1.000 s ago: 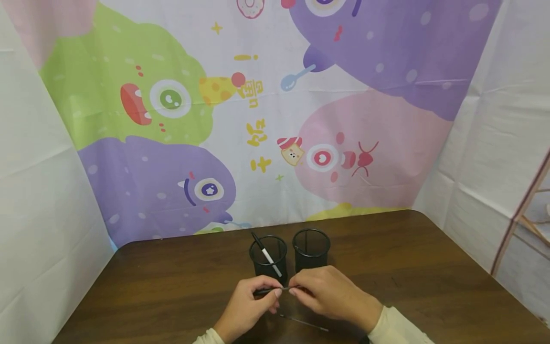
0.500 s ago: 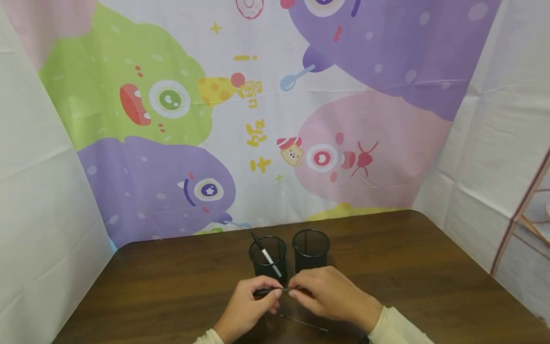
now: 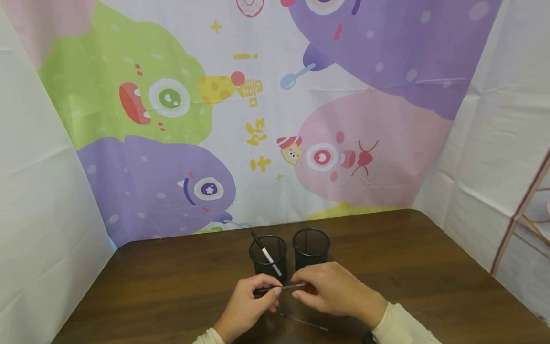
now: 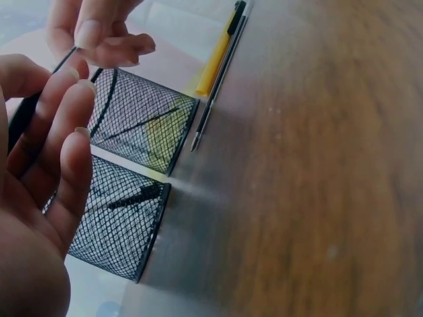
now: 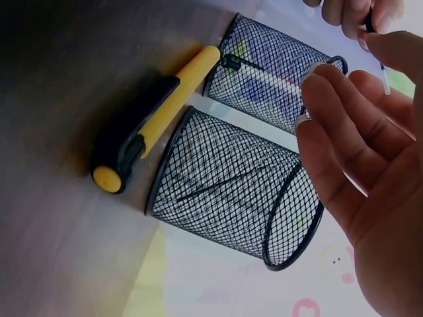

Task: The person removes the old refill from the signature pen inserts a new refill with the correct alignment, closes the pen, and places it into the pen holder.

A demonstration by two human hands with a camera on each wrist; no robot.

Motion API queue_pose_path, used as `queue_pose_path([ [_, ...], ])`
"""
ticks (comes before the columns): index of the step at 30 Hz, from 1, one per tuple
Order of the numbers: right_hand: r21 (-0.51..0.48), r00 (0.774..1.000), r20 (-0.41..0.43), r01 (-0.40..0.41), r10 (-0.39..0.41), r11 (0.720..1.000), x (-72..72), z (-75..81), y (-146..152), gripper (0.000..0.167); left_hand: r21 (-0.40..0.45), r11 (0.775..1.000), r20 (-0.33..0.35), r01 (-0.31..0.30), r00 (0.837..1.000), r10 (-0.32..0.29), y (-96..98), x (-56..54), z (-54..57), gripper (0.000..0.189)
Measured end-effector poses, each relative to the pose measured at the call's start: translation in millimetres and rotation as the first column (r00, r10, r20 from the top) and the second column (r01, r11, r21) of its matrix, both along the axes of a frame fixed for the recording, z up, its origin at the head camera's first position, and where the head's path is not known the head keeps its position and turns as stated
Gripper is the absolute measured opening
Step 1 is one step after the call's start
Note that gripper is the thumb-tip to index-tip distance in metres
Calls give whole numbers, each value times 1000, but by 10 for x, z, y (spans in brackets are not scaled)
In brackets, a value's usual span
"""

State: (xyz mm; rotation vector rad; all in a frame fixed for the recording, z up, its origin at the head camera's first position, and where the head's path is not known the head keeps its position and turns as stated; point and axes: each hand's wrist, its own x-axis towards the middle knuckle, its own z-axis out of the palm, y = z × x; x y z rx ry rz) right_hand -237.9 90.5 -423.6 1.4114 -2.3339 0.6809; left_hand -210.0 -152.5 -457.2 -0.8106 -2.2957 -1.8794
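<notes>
My left hand [image 3: 249,301] pinches a black pen barrel [image 3: 263,290] between thumb and fingers. A thin refill [image 3: 293,286] sticks out of the barrel to the right. Around the free end of this refill is my right hand [image 3: 337,291], its thumb and fingers parted. In the right wrist view the pale refill end [image 5: 387,84] shows between that thumb and the fingers. Another refill [image 3: 304,323] lies on the table below the hands; the left wrist view shows its metal tip [image 4: 195,142].
Two black mesh pen cups stand behind the hands, the left cup [image 3: 259,267] with a black-and-white marker [image 3: 268,257] leaning in it, the right cup [image 3: 310,260] beside it. A yellow-and-black tool, like a utility knife [image 5: 168,109], lies on the wooden table [image 3: 172,272].
My right hand has moved slightly right and its fingers have parted, so more of the refill shows beyond the barrel. The left hand keeps its place.
</notes>
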Motion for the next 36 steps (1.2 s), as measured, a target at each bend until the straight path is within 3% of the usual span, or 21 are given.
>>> queue_pose_path([
  [10,68,991,-50,127,-124,990,-1,3,9,11,-5,1000,17,-22,1000,22,-7,-7,-12,17],
  [18,141,985,-6,170,-171,975,0,18,32,4,-11,1000,30,-27,999,27,-9,-1,-10,16],
  [25,238,967,21,244,-256,940,-7,17,54,8,-5,1000,40,-30,999,30,-4,5,2,17],
  [36,337,953,76,253,-294,907,-25,-6,81,11,-4,999,64,-33,997,34,-3,2,-1,17],
])
